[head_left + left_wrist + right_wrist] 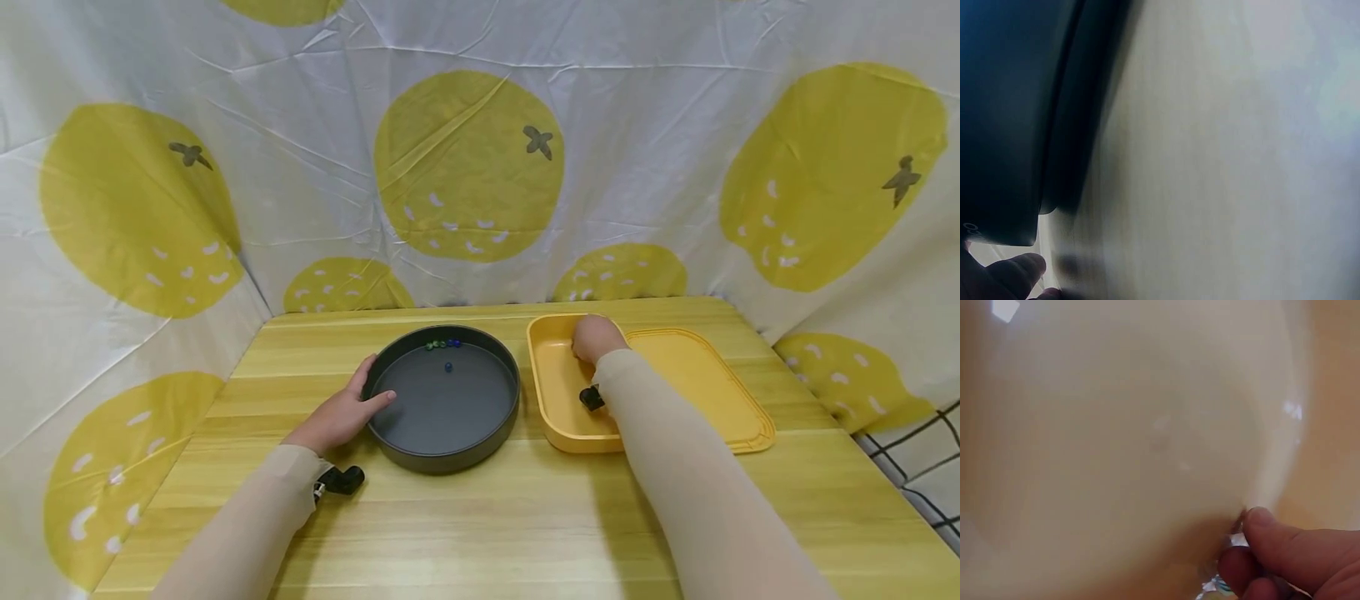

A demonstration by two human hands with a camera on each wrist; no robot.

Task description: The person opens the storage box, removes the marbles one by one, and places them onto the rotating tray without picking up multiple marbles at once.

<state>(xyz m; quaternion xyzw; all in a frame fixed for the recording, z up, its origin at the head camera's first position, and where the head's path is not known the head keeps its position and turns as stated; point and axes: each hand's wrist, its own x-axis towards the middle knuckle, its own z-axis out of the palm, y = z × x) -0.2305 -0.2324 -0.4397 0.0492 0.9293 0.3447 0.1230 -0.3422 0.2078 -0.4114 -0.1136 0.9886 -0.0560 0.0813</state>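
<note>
A dark grey round pan (444, 417) stands on the table with several green and blue marbles (442, 343) along its far wall. One dark blue marble (448, 367) lies apart from them on the pan floor. My left hand (341, 417) holds the pan's left side, thumb over the rim and fingers along the outer wall. Inside the yellow rectangular container (558, 392), my right hand (596, 337) is down at the far end. In the right wrist view, its thumb and curled finger pinch a clear glass marble (1236, 539); more clear glass (1213, 586) shows below, partly hidden by the fingers.
A flat yellow lid (693, 379) lies right of the container, partly behind the right sleeve. The wood-patterned table (480, 533) ends at a fabric backdrop (465, 283) printed with yellow fruit. Black wire mesh (911, 467) stands at the right edge.
</note>
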